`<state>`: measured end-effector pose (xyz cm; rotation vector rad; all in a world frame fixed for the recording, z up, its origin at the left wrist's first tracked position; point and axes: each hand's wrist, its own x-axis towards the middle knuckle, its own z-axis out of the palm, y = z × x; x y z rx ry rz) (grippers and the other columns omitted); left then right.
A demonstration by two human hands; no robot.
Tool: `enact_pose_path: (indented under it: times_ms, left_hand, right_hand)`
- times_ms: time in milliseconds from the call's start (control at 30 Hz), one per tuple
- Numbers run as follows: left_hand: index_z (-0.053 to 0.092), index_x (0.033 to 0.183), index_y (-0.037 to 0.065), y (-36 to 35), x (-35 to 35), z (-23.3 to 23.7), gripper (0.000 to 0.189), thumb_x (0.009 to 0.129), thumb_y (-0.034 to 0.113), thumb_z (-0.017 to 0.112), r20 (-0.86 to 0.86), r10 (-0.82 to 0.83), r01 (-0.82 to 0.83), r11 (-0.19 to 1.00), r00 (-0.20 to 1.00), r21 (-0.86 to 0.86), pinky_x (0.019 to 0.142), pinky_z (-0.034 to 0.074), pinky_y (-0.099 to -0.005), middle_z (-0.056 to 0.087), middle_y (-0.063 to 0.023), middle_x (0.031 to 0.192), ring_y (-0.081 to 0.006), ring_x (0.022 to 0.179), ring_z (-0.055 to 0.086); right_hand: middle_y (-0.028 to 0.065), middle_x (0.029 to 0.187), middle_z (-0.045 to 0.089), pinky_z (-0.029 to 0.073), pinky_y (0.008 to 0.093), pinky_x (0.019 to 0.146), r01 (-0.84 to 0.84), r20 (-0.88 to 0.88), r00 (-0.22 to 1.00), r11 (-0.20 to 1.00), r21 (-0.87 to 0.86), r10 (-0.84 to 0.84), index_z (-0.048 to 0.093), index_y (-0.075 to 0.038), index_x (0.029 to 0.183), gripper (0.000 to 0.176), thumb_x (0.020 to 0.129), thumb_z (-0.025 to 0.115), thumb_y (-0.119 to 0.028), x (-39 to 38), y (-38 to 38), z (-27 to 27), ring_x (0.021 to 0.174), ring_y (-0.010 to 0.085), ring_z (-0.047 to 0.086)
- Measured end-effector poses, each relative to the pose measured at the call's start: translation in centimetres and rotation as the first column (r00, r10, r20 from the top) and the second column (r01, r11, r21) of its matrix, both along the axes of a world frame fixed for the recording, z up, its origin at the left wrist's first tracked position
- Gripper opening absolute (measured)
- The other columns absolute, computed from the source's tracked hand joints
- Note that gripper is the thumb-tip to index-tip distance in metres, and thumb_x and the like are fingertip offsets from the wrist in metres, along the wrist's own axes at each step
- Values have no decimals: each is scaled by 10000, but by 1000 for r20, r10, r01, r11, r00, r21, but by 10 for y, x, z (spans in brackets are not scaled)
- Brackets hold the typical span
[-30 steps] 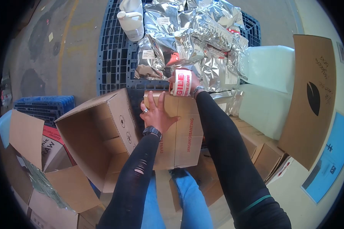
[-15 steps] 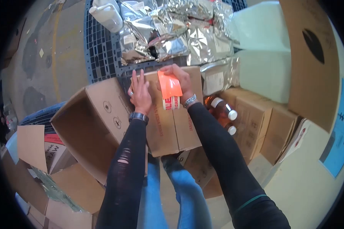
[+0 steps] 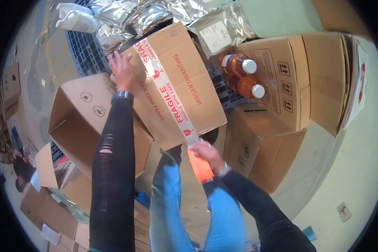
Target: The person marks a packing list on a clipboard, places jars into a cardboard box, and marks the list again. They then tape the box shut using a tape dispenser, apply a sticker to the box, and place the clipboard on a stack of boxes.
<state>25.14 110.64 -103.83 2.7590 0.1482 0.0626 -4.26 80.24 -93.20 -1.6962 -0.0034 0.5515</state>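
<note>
A brown cardboard box (image 3: pixel 202 110) with red printing sits in front of me, turned at a slant. A strip of white and red FRAGILE tape (image 3: pixel 169 91) runs over its top, from the far edge to the near edge. My right hand (image 3: pixel 208 155) is wrapped round an orange tape dispenser (image 3: pixel 200 168) just past the near edge, where the strip ends at it. At the box's left far side, my left hand (image 3: pixel 122 72) rests with its fingers spread.
An open empty carton (image 3: pixel 86 96) stands left of the box. Two amber bottles (image 3: pixel 240 80) with white caps are at the right, beside a larger carton (image 3: pixel 277 80). Silver foil bags (image 3: pixel 216 31) and white jugs (image 3: pixel 76 19) lie at the back on a dark pallet.
My right hand has drawn the dispenser from the far part of the box toward me, laying tape along the top. The box appears rotated. My left hand has shifted to its left side.
</note>
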Motion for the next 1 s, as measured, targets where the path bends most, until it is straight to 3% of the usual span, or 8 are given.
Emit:
enact_pose_path:
  times_ms: [200, 300, 433, 600, 733, 833, 900, 1000]
  left_hand:
    - [66, 1623, 100, -76, -27, 53, 936, 964, 672, 404, -291, 228, -174, 964, 929, 200, 1165, 65, -687, 94, -192, 1680, -417, 1539, 84]
    - [103, 1607, 32, -107, -98, 63, 879, 996, 571, 431, -316, -136, 188, 972, 939, 143, 1184, 49, -661, 72, -208, 1679, -403, 1548, 61]
    - [129, 1588, -27, -140, -173, 86, 821, 1017, 471, 443, -427, -282, 333, 942, 859, 47, 1207, 44, -616, 93, -251, 1663, -412, 1549, 41]
    - [144, 1585, -30, -145, -212, 114, 813, 1014, 470, 438, -531, -527, 565, 818, 664, -106, 1215, 21, -601, 122, -248, 1659, -388, 1552, 72]
    - [222, 1596, 85, -113, -185, 125, 804, 982, 553, 446, -579, -710, 826, 554, 400, -109, 1248, 49, -518, 265, -134, 1650, -258, 1546, 191]
    - [344, 1542, 147, -38, -106, 83, 761, 933, 560, 537, -383, -832, 580, -92, 402, 809, 1244, 120, -498, 461, -91, 1534, -250, 1485, 311]
    - [453, 1473, 126, -48, -34, 139, 739, 883, 534, 630, -593, -507, 696, 707, 625, 129, 1225, 171, -507, 534, -90, 1461, -287, 1424, 403]
    - [319, 1543, 62, -46, 25, 181, 807, 958, 576, 530, -518, -114, 397, 785, 848, 476, 1154, 158, -700, 336, -132, 1607, -374, 1449, 370]
  right_hand:
    - [135, 1005, 669, 520, 398, 914, -44, 67, 997, 997, -64, 48, 660, -38, 994, 107, 904, 630, -89, -13, -9, -48, 1014, 324, 643]
    - [142, 974, 650, 525, 388, 861, 692, -854, 448, 708, 144, -264, 647, -50, 1008, 137, 899, 614, -125, -20, 0, -80, 978, 324, 634]
    - [143, 1024, 665, 538, 402, 864, 103, 238, 969, 978, -183, -57, 659, -74, 1016, 158, 884, 598, -137, -36, -21, -79, 972, 347, 649]
    - [191, 991, 698, 534, 419, 890, -152, 98, 980, 964, -217, 176, 669, -76, 1098, 235, 885, 585, -128, -6, -8, -78, 984, 364, 669]
    - [193, 1026, 687, 520, 422, 895, -2, -132, 991, 980, -197, -24, 656, -61, 1111, 257, 871, 591, -126, -23, -18, -50, 995, 360, 653]
    - [171, 1072, 676, 512, 416, 897, -47, -9, 999, 973, -228, 46, 642, -57, 1120, 279, 853, 592, -121, -33, -49, 4, 1025, 347, 634]
    - [148, 1095, 670, 512, 409, 907, -111, 58, 990, 961, -255, 129, 644, -64, 1122, 291, 844, 585, -125, -19, -78, 83, 1053, 341, 623]
    - [129, 1109, 664, 501, 430, 947, -14, 237, 963, 897, -442, 132, 647, -60, 1077, 276, 818, 622, -149, 20, -120, 205, 1091, 329, 619]
